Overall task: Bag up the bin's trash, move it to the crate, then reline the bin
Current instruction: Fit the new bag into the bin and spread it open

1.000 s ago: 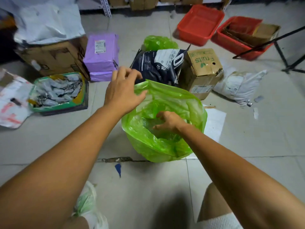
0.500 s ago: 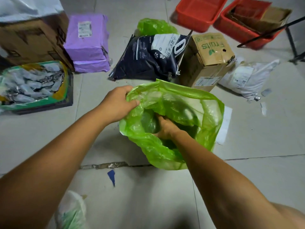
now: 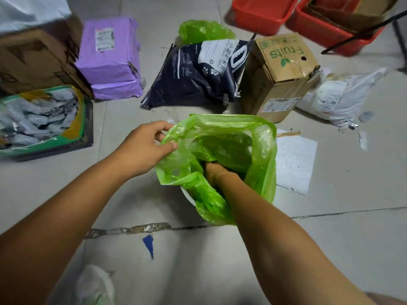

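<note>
A translucent green bag [image 3: 262,150] is draped over a small white bin, of which only a strip of rim [image 3: 187,195] shows at the lower left. My left hand [image 3: 143,148] pinches the bag's left edge between thumb and fingers. My right hand [image 3: 214,170] is pushed down inside the bag, its fingers hidden by the green plastic. A second, bunched green bag [image 3: 202,30] lies on the floor behind a dark pet-litter sack. Two red crates stand at the top right, one empty [image 3: 259,12], one [image 3: 326,31] holding cardboard.
A dark litter sack [image 3: 198,73], a "Fruits" cardboard box [image 3: 279,71] and a white mailer [image 3: 339,95] lie just behind the bin. Purple parcels [image 3: 110,60], a brown box [image 3: 33,60] and a green tray of sachets [image 3: 39,119] stand at left. A white sheet [image 3: 295,159] lies right of the bin.
My right hand has gone deeper into the bag. My left hand has shifted its grip along the left edge, and the bag has spread wider over the bin. The camera has tilted down.
</note>
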